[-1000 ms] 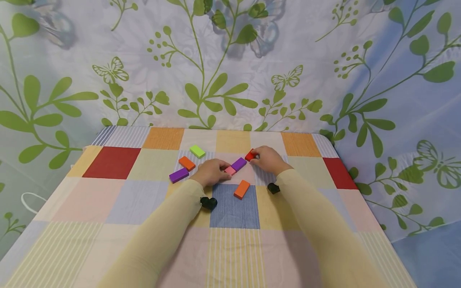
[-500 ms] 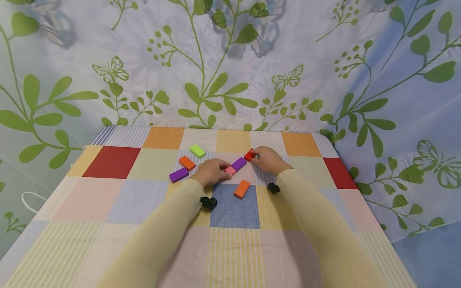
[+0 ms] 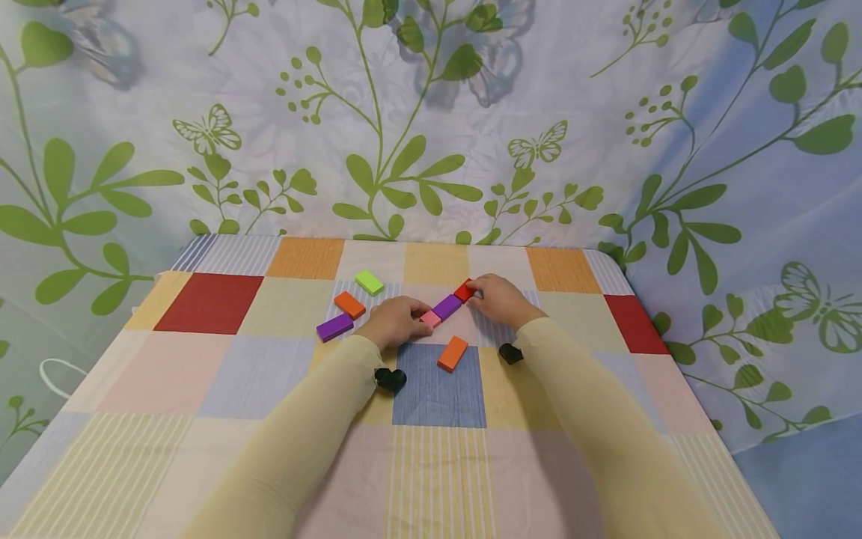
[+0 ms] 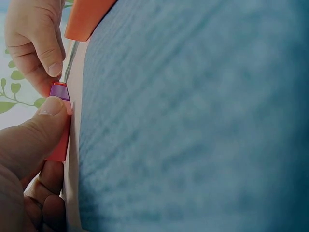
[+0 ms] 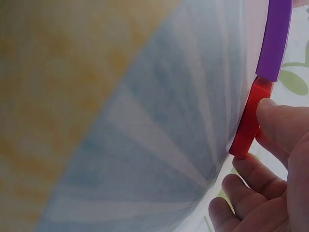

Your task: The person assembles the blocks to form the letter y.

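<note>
On the patchwork tablecloth, a pink block (image 3: 430, 320), a purple block (image 3: 447, 306) and a red block (image 3: 463, 290) lie end to end in a slanting row. My left hand (image 3: 393, 322) pinches the pink block at the row's near end, with the thumb (image 4: 51, 107) on its side in the left wrist view. At the far end, my right hand (image 3: 501, 299) holds the red block between thumb and fingers. In the right wrist view, the red block's end meets the end of the purple block (image 5: 275, 43). Part of the pink block is hidden by my left hand.
An orange block (image 3: 452, 354) lies just in front of the row, between my forearms. Left of my left hand are another purple block (image 3: 334, 327), a second orange block (image 3: 349, 305) and a lime green block (image 3: 369, 282). A leaf-patterned curtain (image 3: 431, 112) hangs behind the table.
My right hand has slid the red block slightly toward the purple block, closing the small gap between them. My left hand and the other blocks have stayed put.
</note>
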`<state>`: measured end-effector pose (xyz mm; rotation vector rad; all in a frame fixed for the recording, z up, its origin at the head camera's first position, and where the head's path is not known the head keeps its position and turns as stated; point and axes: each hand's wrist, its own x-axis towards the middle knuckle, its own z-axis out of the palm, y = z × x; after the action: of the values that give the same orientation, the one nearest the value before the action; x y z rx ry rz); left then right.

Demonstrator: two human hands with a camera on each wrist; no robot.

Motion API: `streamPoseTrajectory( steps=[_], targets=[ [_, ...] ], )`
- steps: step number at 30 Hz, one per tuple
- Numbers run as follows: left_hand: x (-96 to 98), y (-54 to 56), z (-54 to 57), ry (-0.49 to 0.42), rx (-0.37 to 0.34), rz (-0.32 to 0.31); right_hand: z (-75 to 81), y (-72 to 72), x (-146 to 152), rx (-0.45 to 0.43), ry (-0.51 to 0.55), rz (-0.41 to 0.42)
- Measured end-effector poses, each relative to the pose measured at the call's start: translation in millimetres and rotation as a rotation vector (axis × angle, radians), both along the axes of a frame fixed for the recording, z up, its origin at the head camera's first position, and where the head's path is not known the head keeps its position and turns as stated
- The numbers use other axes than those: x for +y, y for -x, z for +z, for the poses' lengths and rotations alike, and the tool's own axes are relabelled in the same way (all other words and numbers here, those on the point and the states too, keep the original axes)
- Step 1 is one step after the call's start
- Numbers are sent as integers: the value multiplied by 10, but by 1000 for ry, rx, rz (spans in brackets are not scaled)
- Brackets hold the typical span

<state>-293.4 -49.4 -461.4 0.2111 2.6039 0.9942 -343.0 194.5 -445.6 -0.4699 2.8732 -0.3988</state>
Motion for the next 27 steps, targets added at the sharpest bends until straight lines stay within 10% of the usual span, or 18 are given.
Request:
streamPoseTrajectory(
  steps=[27],
  targets=[
    [-4, 9, 7, -1, -10, 4, -26, -13, 4, 13, -13, 44]
  ],
)
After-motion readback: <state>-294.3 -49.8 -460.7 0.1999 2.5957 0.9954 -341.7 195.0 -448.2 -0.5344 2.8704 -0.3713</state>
